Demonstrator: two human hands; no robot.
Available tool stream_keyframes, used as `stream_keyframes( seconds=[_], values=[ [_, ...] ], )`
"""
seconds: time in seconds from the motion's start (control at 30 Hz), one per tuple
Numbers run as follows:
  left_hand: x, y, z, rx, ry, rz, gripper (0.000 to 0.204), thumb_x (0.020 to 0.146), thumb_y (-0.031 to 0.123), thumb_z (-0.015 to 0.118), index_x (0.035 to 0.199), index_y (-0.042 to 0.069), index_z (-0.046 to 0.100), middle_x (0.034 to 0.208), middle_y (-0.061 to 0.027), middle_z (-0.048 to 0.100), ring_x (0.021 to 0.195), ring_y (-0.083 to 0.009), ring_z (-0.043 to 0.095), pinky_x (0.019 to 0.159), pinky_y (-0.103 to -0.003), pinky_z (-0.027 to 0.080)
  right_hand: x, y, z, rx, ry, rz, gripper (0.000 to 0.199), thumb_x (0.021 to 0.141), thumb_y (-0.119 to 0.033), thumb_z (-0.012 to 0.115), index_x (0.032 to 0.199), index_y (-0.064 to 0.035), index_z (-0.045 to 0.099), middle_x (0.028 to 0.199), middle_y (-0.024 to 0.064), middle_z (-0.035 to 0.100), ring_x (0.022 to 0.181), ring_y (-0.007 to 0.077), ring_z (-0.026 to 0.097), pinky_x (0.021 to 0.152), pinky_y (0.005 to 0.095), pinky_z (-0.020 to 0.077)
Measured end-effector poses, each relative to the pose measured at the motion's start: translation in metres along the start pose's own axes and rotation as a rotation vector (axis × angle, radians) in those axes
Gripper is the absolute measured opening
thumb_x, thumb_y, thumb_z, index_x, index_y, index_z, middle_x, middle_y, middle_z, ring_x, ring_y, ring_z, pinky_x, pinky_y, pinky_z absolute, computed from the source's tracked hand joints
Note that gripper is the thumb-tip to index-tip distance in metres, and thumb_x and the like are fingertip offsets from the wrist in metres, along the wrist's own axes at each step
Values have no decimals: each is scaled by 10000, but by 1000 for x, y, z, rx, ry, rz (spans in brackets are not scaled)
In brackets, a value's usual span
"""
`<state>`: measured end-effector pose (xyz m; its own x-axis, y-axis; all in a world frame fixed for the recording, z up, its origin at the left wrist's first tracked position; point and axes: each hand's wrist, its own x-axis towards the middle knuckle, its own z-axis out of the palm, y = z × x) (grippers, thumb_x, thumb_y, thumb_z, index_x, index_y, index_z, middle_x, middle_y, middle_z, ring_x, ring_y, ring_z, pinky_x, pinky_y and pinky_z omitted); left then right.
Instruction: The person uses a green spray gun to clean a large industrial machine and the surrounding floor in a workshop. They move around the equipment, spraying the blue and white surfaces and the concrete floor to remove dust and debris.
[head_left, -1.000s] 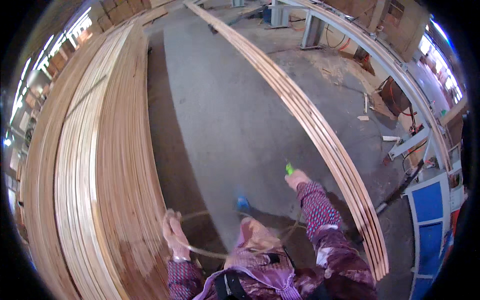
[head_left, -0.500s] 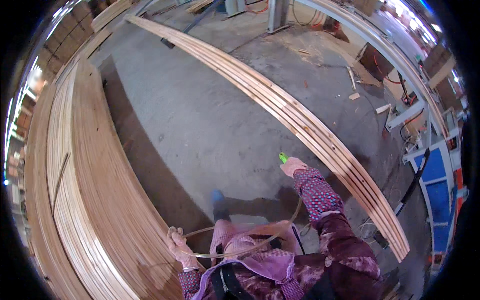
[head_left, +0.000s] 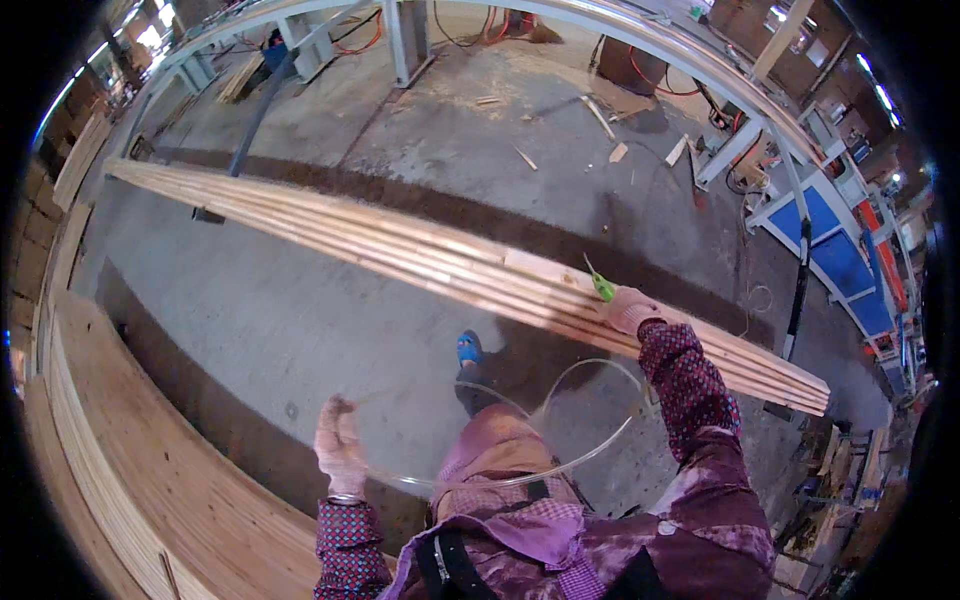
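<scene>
Left hand: a bare hand with a bracelet at the wrist [head_left: 342, 452], raised above the floor near the wood stack, fingers pointing away from the body; blur hides the fingertips, so I cannot tell whether it is open or closed on anything.
Right hand: closed around the tool, above the bundle of strips [head_left: 632, 309].
Tool: a bright green handheld tool with a thin pointed tip [head_left: 601, 286], its tip directed away from the person, over the strips.
Strips: a bundle of long, pale wooden strips [head_left: 400, 240], side by side, slanting from upper left to lower right beyond the person.
Hose: a clear, flexible, looped hose [head_left: 588, 457], curving between the two hands in front of the clothing; whether the left hand touches it is unclear.
Wood stack: long, light-brown boards [head_left: 180, 440] at lower left.
Floor: smooth grey concrete [head_left: 330, 330], with a blue shoe [head_left: 468, 348] on it.
Far right: a white-framed cabinet with blue panels [head_left: 840, 255].
</scene>
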<state>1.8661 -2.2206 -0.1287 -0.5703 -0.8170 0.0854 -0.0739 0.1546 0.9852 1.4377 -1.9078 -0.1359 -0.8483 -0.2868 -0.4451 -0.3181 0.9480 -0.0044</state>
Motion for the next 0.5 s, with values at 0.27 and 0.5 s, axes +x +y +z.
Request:
stream_keyframes(
  seconds=[0.27, 0.5],
  values=[
    [125, -18, 111, 243, -226, -20, 255, 895, 130, 556, 1111, 4, 605, 989, -104, 651, 920, -212, 619, 865, -338, 486, 139, -42, -45, -11, -189, 190, 425, 823, -353, 553, 1112, -56, 649, 1133, 158, 642, 1061, 324, 615, 820, 475, 497],
    [240, -31, 160, 78, -406, -253, 227, 914, 184, 560, 1065, 29, 630, 918, -123, 658, 866, -229, 635, 774, -340, 512, 265, -72, -50, -38, -215, 248, 363, 832, -334, 545, 1070, -89, 666, 1107, 98, 661, 1028, 327, 626, 687, 573, 478]
  ],
)
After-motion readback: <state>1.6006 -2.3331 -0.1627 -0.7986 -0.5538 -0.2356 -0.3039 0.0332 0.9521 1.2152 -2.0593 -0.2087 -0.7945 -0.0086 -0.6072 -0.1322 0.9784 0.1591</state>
